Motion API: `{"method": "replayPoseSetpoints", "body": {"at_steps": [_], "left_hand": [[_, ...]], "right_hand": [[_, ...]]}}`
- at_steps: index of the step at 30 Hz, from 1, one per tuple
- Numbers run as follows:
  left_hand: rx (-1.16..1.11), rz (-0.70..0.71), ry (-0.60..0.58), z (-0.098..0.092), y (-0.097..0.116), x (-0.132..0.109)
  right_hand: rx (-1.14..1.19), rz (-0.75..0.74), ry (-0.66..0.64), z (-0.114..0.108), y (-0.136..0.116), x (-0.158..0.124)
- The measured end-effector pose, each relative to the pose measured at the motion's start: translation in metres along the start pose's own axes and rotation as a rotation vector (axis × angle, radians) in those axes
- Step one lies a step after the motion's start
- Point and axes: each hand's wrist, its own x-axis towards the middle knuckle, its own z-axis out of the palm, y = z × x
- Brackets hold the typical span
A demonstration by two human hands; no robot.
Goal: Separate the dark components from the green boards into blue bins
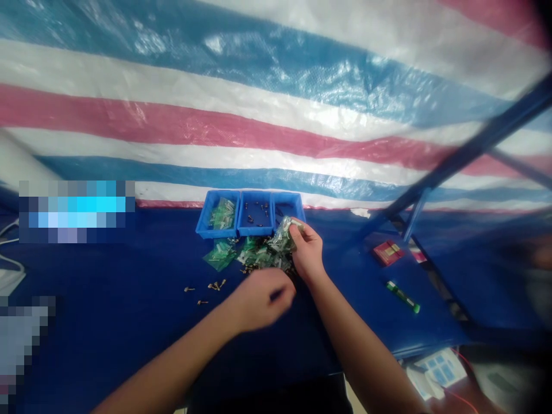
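Observation:
My right hand [307, 250] is closed around a small clear plastic bag [282, 236] of green-tinted parts, lifted just above a heap of similar bags [254, 256] on the blue table. My left hand [263, 299] hovers nearer to me with its fingers curled in a pinch; what they hold is blurred and too small to name. Several small brass-coloured screws [213, 286] lie loose on the cloth to the left of that hand. Three blue bins [252, 214] stand side by side behind the heap, the left one holding bags, the middle one small dark parts.
A red packet [388, 252] and a green pen-like tube [403, 296] lie at the right. A blue metal frame [452, 161] slants up on the right. A striped tarpaulin [259, 103] hangs behind the table. Papers [435, 371] sit low right, white cables [8, 270] at the left edge.

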Motion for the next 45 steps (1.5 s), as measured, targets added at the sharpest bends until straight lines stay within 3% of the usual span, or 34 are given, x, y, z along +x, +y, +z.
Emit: {"method": "replayPoseSetpoints", "body": {"at_steps": [2,4,6,16,20,23,25,27,29,30,33,35,42,45], "left_hand": [[0.128,0.174,-0.209,0.024,0.011,-0.009],[0.281,0.268,-0.265,0.040,0.012,-0.017],[0.420,0.265,-0.310,0.044,0.006,-0.022],[0.618,0.362,-0.281,0.013,-0.042,0.006],[0.618,0.476,-0.149,0.014,-0.041,-0.011],[0.650,0.439,0.033,0.009,-0.033,-0.043],[0.742,0.243,0.281,0.002,-0.030,-0.065],[0.846,-0.059,0.450,-0.004,-0.030,-0.081],[0.871,-0.391,0.533,-0.007,-0.032,-0.088],[0.850,-0.471,0.510,-0.008,-0.034,-0.089],[0.769,-0.553,0.417,-0.004,-0.041,-0.080],[0.725,-0.548,0.420,0.001,-0.047,-0.067],[0.660,-0.430,0.640,0.016,-0.050,-0.014],[0.651,-0.298,0.745,0.018,-0.044,0.005]], "right_hand": [[0.030,0.025,-0.036,-0.003,-0.004,0.003],[0.040,0.042,-0.082,-0.005,-0.007,0.005],[0.042,0.054,-0.120,-0.005,-0.009,0.004],[0.114,0.070,-0.138,0.000,-0.010,0.000],[0.125,0.051,-0.087,-0.002,-0.009,0.002],[0.141,0.062,-0.088,-0.001,-0.006,0.002],[0.148,0.081,-0.095,0.000,-0.006,0.001],[0.153,0.104,-0.101,0.002,-0.006,-0.001],[0.162,0.118,-0.099,0.004,-0.006,-0.002],[0.167,0.121,-0.096,0.005,-0.006,-0.003],[0.174,0.120,-0.092,0.006,-0.006,-0.004],[0.169,0.120,-0.099,0.006,-0.004,-0.005],[0.161,0.114,-0.056,0.007,0.003,-0.006],[0.175,0.114,-0.046,0.008,0.005,-0.007]]}}
